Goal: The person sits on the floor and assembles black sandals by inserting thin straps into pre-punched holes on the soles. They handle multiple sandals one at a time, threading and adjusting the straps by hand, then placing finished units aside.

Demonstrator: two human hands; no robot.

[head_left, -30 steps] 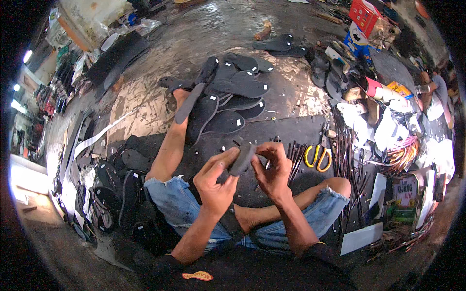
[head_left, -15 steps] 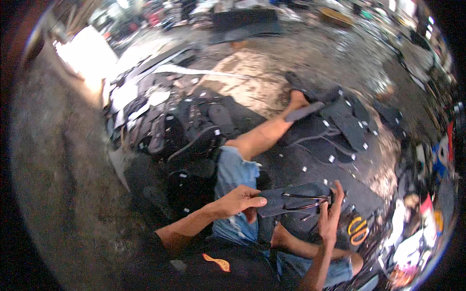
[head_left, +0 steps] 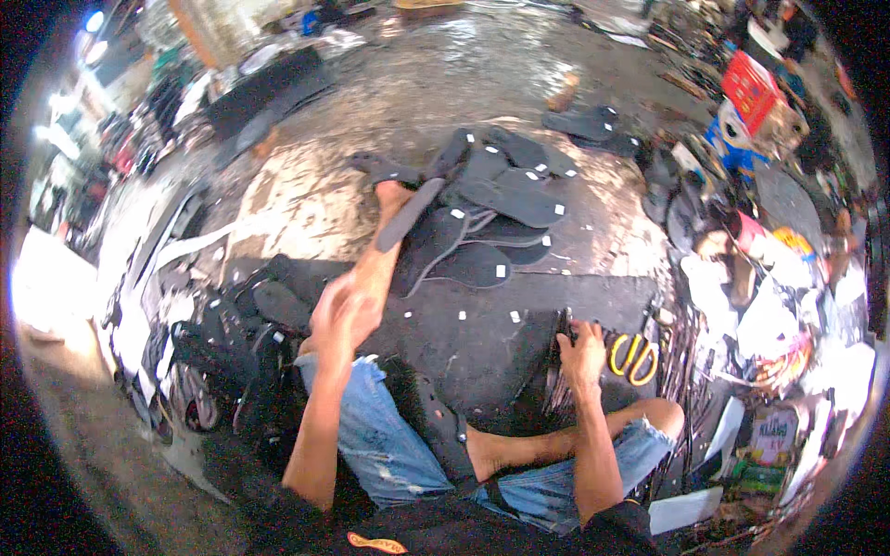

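Left hand [head_left: 341, 313], left of frame centre, was blurred; whether it grasped anything could not be told. Right hand [head_left: 582, 352], right of centre, lay with fingers curled on a bundle of thin black straps [head_left: 560, 363] at the edge of a black mat [head_left: 482, 343]. Yellow-handled scissors [head_left: 631, 357] lay just beside it. Black sandal soles [head_left: 491, 222] were piled above centre.
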